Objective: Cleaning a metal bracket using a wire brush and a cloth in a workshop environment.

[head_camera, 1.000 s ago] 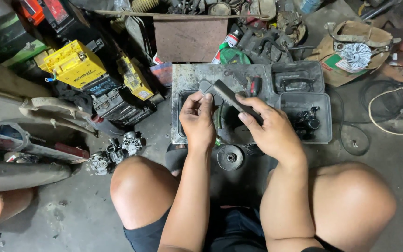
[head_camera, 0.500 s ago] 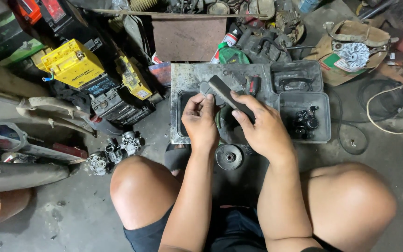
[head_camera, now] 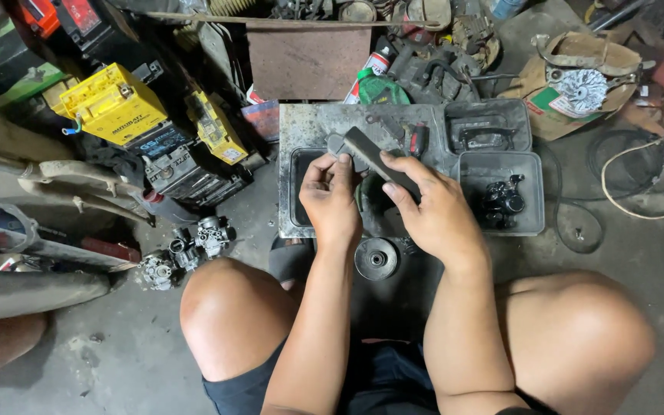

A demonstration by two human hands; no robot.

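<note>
Over the grey tray (head_camera: 301,123), both hands (head_camera: 382,204) grip a flat bar (head_camera: 378,160).

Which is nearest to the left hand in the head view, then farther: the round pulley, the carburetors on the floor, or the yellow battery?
From the left hand:
1. Round pulley, just below, between the knees.
2. Carburetors, on the floor to the left.
3. Yellow battery, far upper left.

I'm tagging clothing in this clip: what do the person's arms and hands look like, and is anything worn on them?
Both arms are bare: no sleeves, gloves, watch or rings show. The left hand and right hand have short nails. Dark shorts are the only clothing in view.
</note>
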